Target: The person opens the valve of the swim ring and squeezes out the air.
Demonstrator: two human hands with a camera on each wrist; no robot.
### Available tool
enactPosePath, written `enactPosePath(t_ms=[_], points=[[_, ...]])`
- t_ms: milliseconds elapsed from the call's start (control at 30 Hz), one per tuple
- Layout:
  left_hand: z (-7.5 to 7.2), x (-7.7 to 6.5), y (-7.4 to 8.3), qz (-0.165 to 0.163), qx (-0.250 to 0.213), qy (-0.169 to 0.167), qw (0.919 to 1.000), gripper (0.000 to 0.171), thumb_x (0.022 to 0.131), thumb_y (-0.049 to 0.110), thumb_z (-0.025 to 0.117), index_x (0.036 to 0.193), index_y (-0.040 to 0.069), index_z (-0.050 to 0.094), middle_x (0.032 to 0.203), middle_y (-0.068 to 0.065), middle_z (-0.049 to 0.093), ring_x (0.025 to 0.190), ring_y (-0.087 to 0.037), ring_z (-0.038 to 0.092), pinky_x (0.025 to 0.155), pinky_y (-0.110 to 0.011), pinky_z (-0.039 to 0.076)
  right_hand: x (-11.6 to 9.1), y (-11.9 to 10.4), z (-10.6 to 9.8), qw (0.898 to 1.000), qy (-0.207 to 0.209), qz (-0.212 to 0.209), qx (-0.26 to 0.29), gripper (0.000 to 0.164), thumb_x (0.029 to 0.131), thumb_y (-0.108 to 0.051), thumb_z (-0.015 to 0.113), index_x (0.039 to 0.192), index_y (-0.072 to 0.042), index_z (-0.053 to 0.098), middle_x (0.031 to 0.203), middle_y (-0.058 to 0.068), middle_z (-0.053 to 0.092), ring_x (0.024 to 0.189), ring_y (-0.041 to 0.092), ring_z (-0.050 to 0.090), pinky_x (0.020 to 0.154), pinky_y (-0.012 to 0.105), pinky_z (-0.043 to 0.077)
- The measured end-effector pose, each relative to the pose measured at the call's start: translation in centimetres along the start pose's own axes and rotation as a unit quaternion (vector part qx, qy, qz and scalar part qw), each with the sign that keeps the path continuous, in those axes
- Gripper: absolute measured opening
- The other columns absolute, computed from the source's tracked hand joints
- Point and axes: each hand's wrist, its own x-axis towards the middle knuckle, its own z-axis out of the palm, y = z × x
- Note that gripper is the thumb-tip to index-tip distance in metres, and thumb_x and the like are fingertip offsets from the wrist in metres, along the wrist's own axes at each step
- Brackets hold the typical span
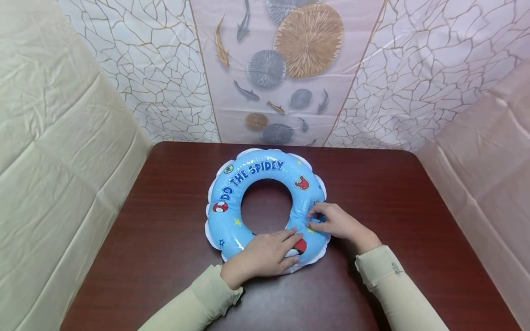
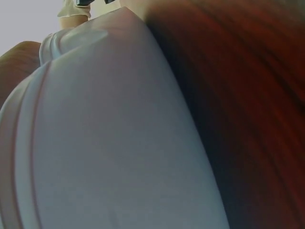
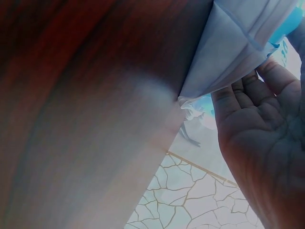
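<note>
Lying on the brown wooden surface (image 1: 157, 257), the blue inflatable plastic ring (image 1: 230, 220) had the left hand (image 1: 267, 253) spread on its near side, the right hand (image 1: 336, 223) curled at its right, pinch unclear.

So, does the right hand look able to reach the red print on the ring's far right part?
Probably yes: the right hand touches the ring nearby, and nothing covers the red print.

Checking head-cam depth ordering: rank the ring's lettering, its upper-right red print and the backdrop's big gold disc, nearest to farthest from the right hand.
1. Red print: on the ring, upper right, just past the right hand.
2. Lettering: across the ring's upper left.
3. Gold disc: high on the backdrop, behind everything.
</note>
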Motion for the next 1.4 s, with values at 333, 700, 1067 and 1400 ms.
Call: enactPosePath(t_ms=[333, 700, 1067, 1400], points=[[0.08, -0.08, 0.05, 0.001, -0.001, -0.008, 1.0000, 0.060, 0.105, 0.051, 0.044, 0.156, 0.019, 0.040, 0.156, -0.005, 0.043, 0.138, -0.017, 0.048, 0.099, -0.039, 0.050, 0.01, -0.10, 0.20, 1.000, -0.007, 0.015, -0.004, 0.018, 0.087, -0.024, 0.081, 0.099, -0.016, 0.070, 0.090, -0.008, 0.065, 0.081, 0.010, 0.059, 0.077, 0.030, 0.054], [-0.07, 0.01, -0.01, -0.002, -0.005, -0.022, 0.9997, 0.059, 0.105, 0.050, 0.044, 0.156, 0.021, 0.039, 0.157, -0.005, 0.042, 0.138, -0.017, 0.047, 0.101, -0.039, 0.049, 0.09, -0.28, 0.09, 1.000, -0.013, 0.020, -0.009, 0.019, 0.088, -0.025, 0.080, 0.100, -0.015, 0.070, 0.090, -0.007, 0.065, 0.082, 0.011, 0.060, 0.078, 0.031, 0.055], [-0.15, 0.13, -0.01, 0.002, 0.006, -0.022, 0.9997, 0.056, 0.105, 0.049, 0.045, 0.154, 0.020, 0.044, 0.155, -0.004, 0.045, 0.135, -0.017, 0.051, 0.100, -0.038, 0.050, 0.19, -0.10, 0.19, 1.000, -0.016, 0.015, -0.007, 0.018, 0.088, -0.025, 0.080, 0.098, -0.016, 0.069, 0.088, -0.008, 0.064, 0.080, 0.011, 0.059, 0.076, 0.030, 0.054], [-0.35, 0.20, 0.04, -0.001, 0.005, -0.030, 0.9995, 0.055, 0.105, 0.048, 0.046, 0.153, 0.020, 0.045, 0.155, -0.005, 0.045, 0.134, -0.018, 0.051, 0.099, -0.039, 0.050, 0.30, -0.05, 0.20, 1.000, -0.023, 0.018, -0.007, 0.018, 0.088, -0.025, 0.080, 0.098, -0.015, 0.069, 0.088, -0.007, 0.064, 0.080, 0.011, 0.059, 0.076, 0.031, 0.055]])
